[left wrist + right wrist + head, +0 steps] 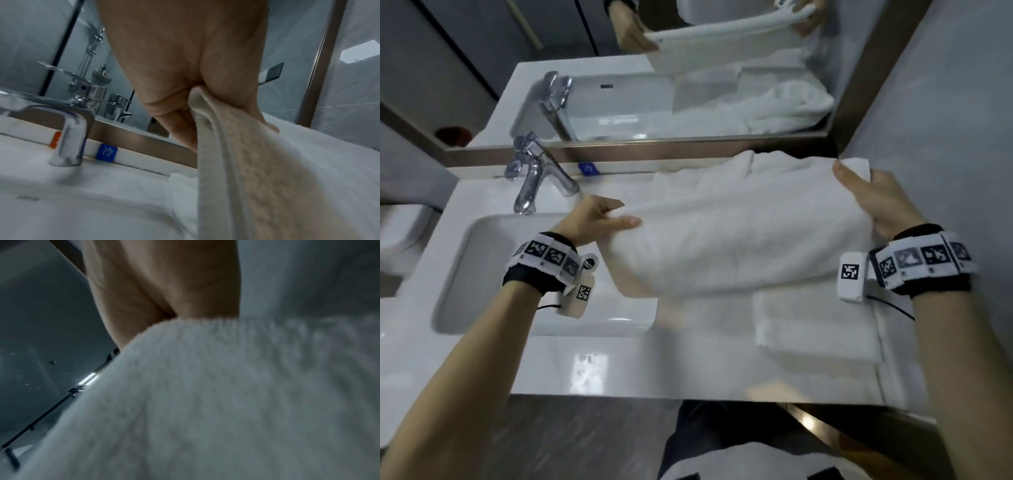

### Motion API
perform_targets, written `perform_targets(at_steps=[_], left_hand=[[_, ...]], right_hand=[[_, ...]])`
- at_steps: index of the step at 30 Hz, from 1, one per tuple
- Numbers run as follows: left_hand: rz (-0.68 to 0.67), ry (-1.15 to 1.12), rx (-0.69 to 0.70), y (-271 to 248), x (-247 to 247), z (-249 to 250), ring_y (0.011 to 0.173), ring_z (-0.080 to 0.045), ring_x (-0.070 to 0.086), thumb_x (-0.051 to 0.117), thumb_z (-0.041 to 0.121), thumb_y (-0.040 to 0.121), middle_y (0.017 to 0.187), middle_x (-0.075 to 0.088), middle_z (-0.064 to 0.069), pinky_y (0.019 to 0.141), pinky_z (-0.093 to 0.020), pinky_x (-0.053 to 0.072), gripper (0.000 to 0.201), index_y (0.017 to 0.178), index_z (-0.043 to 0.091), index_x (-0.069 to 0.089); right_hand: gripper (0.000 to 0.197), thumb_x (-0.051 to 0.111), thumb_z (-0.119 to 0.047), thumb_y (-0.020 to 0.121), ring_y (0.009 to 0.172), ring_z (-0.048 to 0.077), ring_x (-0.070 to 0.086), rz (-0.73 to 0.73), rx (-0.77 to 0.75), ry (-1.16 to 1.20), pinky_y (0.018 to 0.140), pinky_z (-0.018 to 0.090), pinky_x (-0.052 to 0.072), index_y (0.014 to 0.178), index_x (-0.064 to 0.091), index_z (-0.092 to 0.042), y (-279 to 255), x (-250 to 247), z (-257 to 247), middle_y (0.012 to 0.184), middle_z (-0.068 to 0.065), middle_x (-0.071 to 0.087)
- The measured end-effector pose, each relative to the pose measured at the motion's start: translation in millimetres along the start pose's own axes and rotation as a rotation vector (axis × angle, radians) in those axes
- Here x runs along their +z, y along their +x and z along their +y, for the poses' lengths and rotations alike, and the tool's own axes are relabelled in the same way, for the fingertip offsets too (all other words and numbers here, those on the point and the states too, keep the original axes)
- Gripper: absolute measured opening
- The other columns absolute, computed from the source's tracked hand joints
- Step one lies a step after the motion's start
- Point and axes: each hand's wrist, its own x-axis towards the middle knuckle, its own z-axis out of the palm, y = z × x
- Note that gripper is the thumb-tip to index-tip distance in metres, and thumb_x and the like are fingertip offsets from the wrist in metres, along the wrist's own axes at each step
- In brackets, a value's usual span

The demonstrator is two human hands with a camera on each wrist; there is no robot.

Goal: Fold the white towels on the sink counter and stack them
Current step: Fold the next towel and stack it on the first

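A white towel is stretched in the air between both hands, above the sink counter. My left hand pinches its left edge beside the tap; in the left wrist view the towel hangs from that hand. My right hand grips the right corner, and the towel fills the right wrist view below the hand. A folded white towel lies on the counter under the held one. More loose white towels are heaped by the mirror.
A chrome tap stands behind the basin at the left. The mirror runs along the back and a grey wall closes the right side. A blue tag and an orange tag sit behind the tap.
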Motion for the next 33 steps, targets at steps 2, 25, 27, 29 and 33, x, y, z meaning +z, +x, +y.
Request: perform_targets(at_steps=[2, 25, 27, 29, 33], left_hand=[[0.002, -0.031, -0.050, -15, 9, -6, 0.053, 0.002, 0.060, 0.072, 0.025, 0.079, 0.060, 0.067, 0.008, 0.049, -0.011, 0.047, 0.012, 0.074, 0.015, 0.067], [0.219, 0.728, 0.433, -72, 92, -36, 0.067, -0.030, 0.056, 0.069, -0.012, 0.056, 0.070, 0.058, -0.009, 0.053, -0.031, 0.038, 0.028, 0.072, 0.006, 0.056], [0.061, 0.766, 0.389, -85, 117, -62, 0.072, -0.029, 0.058, 0.071, -0.010, 0.056, 0.077, 0.061, -0.008, 0.059, -0.033, 0.044, 0.030, 0.078, 0.006, 0.059], [-0.055, 0.800, 0.379, -94, 132, -81, 0.076, -0.026, 0.058, 0.071, -0.009, 0.056, 0.083, 0.061, -0.005, 0.064, -0.032, 0.044, 0.034, 0.083, 0.009, 0.059], [-0.119, 0.757, 0.363, -99, 135, -93, 0.083, -0.027, 0.058, 0.065, -0.012, 0.058, 0.089, 0.060, -0.003, 0.070, -0.032, 0.043, 0.038, 0.088, 0.010, 0.058]], right_hand=[[0.038, 0.068, -0.045, 0.081, 0.083, 0.010, 0.067, -0.035, 0.032, -0.026, 0.075, 0.025, 0.053, 0.099, 0.066, -0.011, -10, -2, 3, 0.096, 0.002, 0.069], [0.028, 0.048, 0.016, 0.075, 0.098, 0.038, 0.045, 0.254, -0.281, -1.043, 0.074, 0.043, 0.039, 0.083, 0.060, -0.008, -132, -17, 60, 0.101, 0.020, 0.050], [0.032, 0.046, 0.017, 0.075, 0.102, 0.037, 0.044, 0.166, -0.157, -1.107, 0.076, 0.044, 0.041, 0.085, 0.060, -0.009, -146, -9, 92, 0.104, 0.018, 0.049], [0.035, 0.044, 0.019, 0.073, 0.103, 0.037, 0.044, 0.144, -0.078, -1.137, 0.079, 0.045, 0.043, 0.086, 0.059, -0.010, -154, -5, 116, 0.105, 0.017, 0.049], [0.036, 0.046, 0.021, 0.070, 0.099, 0.037, 0.046, 0.202, -0.025, -1.161, 0.077, 0.044, 0.043, 0.084, 0.056, -0.011, -159, -6, 136, 0.101, 0.017, 0.050]])
